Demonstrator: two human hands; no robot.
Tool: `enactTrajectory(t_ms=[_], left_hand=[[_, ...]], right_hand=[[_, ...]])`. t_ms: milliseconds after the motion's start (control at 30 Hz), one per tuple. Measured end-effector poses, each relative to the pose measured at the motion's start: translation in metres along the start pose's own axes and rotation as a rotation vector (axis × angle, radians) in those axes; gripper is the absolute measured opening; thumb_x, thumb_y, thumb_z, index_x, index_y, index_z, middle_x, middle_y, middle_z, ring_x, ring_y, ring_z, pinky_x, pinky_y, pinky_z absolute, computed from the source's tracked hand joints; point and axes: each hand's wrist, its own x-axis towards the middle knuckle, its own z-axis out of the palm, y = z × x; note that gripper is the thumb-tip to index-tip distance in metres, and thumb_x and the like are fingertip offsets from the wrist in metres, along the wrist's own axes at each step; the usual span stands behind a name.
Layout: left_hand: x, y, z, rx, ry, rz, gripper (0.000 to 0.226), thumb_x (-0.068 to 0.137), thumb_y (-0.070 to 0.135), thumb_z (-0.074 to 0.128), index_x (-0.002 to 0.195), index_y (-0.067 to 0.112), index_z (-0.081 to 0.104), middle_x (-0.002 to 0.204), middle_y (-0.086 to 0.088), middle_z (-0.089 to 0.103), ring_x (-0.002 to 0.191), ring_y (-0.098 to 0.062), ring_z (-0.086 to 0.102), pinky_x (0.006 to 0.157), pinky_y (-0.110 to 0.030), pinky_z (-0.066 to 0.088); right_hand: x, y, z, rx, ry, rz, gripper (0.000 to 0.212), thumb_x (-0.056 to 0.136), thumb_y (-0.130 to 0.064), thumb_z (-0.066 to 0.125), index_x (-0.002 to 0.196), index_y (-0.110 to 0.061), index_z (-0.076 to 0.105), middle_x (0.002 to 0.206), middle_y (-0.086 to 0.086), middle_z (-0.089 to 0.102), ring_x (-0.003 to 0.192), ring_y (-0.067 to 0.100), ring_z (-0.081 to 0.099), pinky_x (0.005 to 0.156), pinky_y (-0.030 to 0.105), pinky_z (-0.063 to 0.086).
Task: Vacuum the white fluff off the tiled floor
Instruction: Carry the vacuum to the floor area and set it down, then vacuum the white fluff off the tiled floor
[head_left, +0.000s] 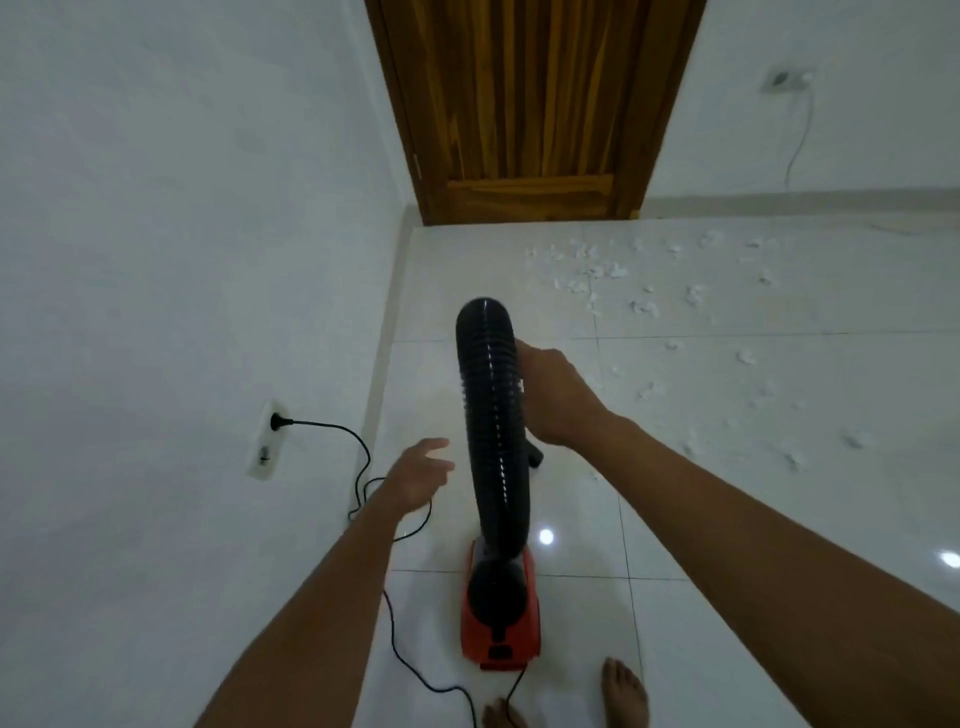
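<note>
A red vacuum cleaner stands on the white tiled floor in front of my feet. Its black ribbed hose arches up from the body and bends back down. My right hand grips the hose on its far side, near the black nozzle end. My left hand hovers just left of the hose with relaxed fingers, holding nothing. White fluff lies scattered over the tiles to the right and toward the door.
The vacuum's black cord runs from a wall socket on the left, loops on the floor and passes my bare feet. A wooden door is shut ahead. A second socket with a white cable is on the right wall.
</note>
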Motion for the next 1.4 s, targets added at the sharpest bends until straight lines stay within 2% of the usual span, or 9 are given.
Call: enactTrajectory(t_ms=[133, 300, 533, 633, 733, 833, 1033, 1200, 1400], left_hand=[[-0.024, 0.065, -0.026, -0.285, -0.082, -0.162, 0.042, 0.097, 0.055, 0.056, 0.100, 0.017, 0.075, 0.095, -0.005, 0.079, 0.086, -0.014, 0.071, 0.089, -0.036, 0.052], [-0.031, 0.125, 0.006, -0.311, -0.415, -0.202, 0.090, 0.083, 0.085, 0.045, 0.128, 0.010, 0.065, 0.133, -0.015, 0.065, 0.130, -0.031, 0.056, 0.112, -0.047, 0.042], [-0.014, 0.184, 0.064, -0.364, -0.283, -0.186, 0.045, 0.093, 0.045, 0.067, 0.120, 0.010, 0.062, 0.108, -0.005, 0.075, 0.101, -0.023, 0.068, 0.091, -0.040, 0.058], [-0.011, 0.201, 0.086, -0.379, -0.201, -0.173, 0.047, 0.093, 0.040, 0.067, 0.125, 0.006, 0.059, 0.106, -0.009, 0.072, 0.093, -0.025, 0.068, 0.063, -0.034, 0.060], [-0.002, 0.211, 0.109, -0.436, -0.194, -0.157, 0.050, 0.097, 0.042, 0.063, 0.131, 0.006, 0.054, 0.115, -0.004, 0.073, 0.099, -0.022, 0.066, 0.063, -0.033, 0.058], [0.004, 0.220, 0.130, -0.455, -0.201, -0.147, 0.053, 0.098, 0.045, 0.060, 0.133, 0.007, 0.052, 0.119, -0.002, 0.072, 0.101, -0.017, 0.065, 0.065, -0.028, 0.054], [0.012, 0.230, 0.153, -0.390, -0.179, -0.143, 0.062, 0.096, 0.046, 0.063, 0.138, 0.002, 0.051, 0.117, -0.012, 0.068, 0.097, -0.019, 0.066, 0.067, -0.029, 0.056], [0.011, 0.234, 0.184, -0.140, -0.260, -0.138, 0.099, 0.096, 0.045, 0.064, 0.160, 0.032, -0.012, 0.115, -0.007, 0.067, 0.096, -0.019, 0.066, 0.085, -0.041, 0.057], [0.018, 0.203, 0.219, -0.197, -0.222, -0.120, 0.057, 0.107, 0.029, 0.045, 0.157, 0.030, 0.018, 0.102, -0.012, 0.057, 0.092, -0.023, 0.056, 0.087, -0.038, 0.053]], right_hand=[[-0.049, -0.004, 0.002, 0.030, 0.133, -0.152, 0.026, 0.088, -0.001, 0.074, 0.111, -0.011, 0.064, 0.095, -0.008, 0.068, 0.080, 0.003, 0.063, 0.084, 0.032, 0.057], [-0.085, -0.005, -0.008, 0.016, 0.107, -0.306, 0.038, 0.086, 0.008, 0.074, 0.122, 0.002, 0.065, 0.126, 0.013, 0.065, 0.113, 0.028, 0.065, 0.094, 0.046, 0.056], [-0.112, 0.028, -0.061, -0.153, -0.108, -0.238, 0.052, 0.087, 0.013, 0.065, 0.133, -0.010, 0.063, 0.152, 0.008, 0.048, 0.137, 0.028, 0.048, 0.104, 0.042, 0.051], [-0.113, 0.038, -0.090, 0.358, -0.010, 0.291, 0.049, 0.093, 0.002, 0.055, 0.136, -0.022, 0.050, 0.127, 0.010, 0.061, 0.111, 0.030, 0.065, 0.096, 0.041, 0.057], [-0.113, 0.041, -0.111, 0.962, -0.328, 0.852, 0.050, 0.089, -0.049, 0.067, 0.126, -0.024, 0.047, 0.117, 0.021, 0.063, 0.091, 0.037, 0.074, 0.074, 0.047, 0.063], [-0.115, 0.042, -0.109, 1.067, -0.489, 0.861, 0.072, 0.083, -0.047, 0.077, 0.139, -0.025, 0.037, 0.111, 0.024, 0.066, 0.082, 0.035, 0.076, 0.066, 0.044, 0.063], [-0.131, 0.057, -0.078, 1.178, -0.177, 0.888, 0.034, 0.097, -0.015, 0.057, 0.128, -0.019, 0.042, 0.065, 0.012, 0.056, 0.045, 0.018, 0.056, 0.045, 0.030, 0.054], [-0.141, 0.067, -0.075, 1.100, -0.096, 0.870, 0.048, 0.099, -0.008, 0.051, 0.140, -0.027, 0.034, 0.071, 0.014, 0.054, 0.046, 0.019, 0.054, 0.041, 0.025, 0.050], [-0.168, 0.081, -0.065, 1.151, -0.082, 0.800, 0.062, 0.107, -0.028, 0.043, 0.148, -0.062, 0.011, 0.087, 0.015, 0.059, 0.058, 0.022, 0.065, 0.059, 0.040, 0.062]])
